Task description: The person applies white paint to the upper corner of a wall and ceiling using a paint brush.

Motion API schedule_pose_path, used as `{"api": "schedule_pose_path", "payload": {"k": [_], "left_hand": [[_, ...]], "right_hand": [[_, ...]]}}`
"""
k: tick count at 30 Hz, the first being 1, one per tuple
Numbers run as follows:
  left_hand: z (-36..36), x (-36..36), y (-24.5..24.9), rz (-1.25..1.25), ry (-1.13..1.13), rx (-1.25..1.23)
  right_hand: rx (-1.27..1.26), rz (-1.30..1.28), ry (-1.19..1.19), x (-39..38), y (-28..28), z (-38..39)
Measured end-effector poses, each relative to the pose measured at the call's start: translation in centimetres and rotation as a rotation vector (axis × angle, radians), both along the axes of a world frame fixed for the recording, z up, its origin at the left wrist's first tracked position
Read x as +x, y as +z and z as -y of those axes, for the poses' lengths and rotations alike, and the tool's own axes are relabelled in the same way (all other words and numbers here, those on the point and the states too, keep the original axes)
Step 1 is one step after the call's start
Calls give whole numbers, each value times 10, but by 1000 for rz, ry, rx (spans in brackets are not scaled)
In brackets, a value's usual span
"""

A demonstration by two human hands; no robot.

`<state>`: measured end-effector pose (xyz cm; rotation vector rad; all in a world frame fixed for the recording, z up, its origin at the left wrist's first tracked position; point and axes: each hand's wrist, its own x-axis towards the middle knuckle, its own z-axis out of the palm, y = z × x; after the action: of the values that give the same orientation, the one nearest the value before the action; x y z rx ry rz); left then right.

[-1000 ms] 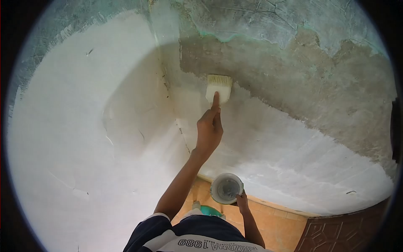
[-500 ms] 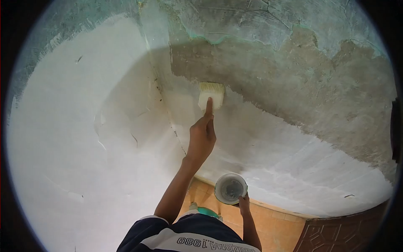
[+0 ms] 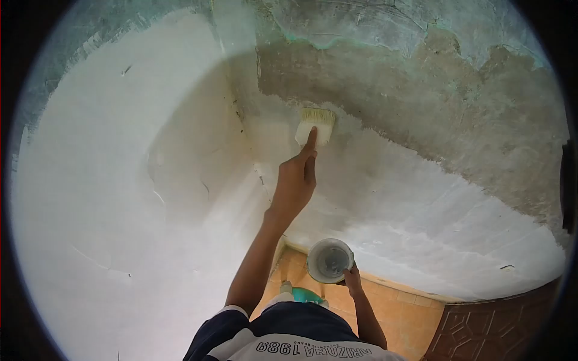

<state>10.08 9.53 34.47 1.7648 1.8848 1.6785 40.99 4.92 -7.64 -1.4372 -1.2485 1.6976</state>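
My left hand [image 3: 295,183] grips a wide paintbrush [image 3: 316,125], its index finger stretched along the white ferrule or handle part. The pale yellowish bristles point up and rest against the wall [image 3: 391,180], just below the ragged edge between the whitish coat and bare grey-brown plaster. Lower down, my right hand [image 3: 352,279] holds a round whitish container [image 3: 330,260] by its right side. Its open top faces me and its inside looks greyish; how full it is cannot be made out.
A white-coated wall [image 3: 108,198] meets the brushed wall at a cracked corner on the left. Greenish old paint [image 3: 361,21] shows above. Below are orange floor tiles [image 3: 385,307], a teal object [image 3: 307,296] and a dark brown panelled surface [image 3: 494,325] at lower right.
The whole view has shifted slightly, so the wall and brush appear further up and right. Against the wall, the brush has barely moved. Both hands keep their holds.
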Motion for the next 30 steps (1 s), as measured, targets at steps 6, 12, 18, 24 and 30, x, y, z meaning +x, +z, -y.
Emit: {"api": "schedule_pose_path", "payload": {"k": [6, 12, 18, 24, 30], "left_hand": [[41, -14, 10, -65, -89, -310], [17, -14, 42, -54, -15, -135], [24, -16, 63, -38, 83, 66], [3, -11, -13, -53, 26, 115], [25, -16, -40, 3, -50, -259]], "right_hand": [[84, 64, 77, -5, 10, 17], [90, 113, 44, -4, 1, 35], [66, -3, -18, -1, 12, 35], [-48, -55, -99, -13, 60, 30], [-36, -60, -99, -21, 67, 23]]}}
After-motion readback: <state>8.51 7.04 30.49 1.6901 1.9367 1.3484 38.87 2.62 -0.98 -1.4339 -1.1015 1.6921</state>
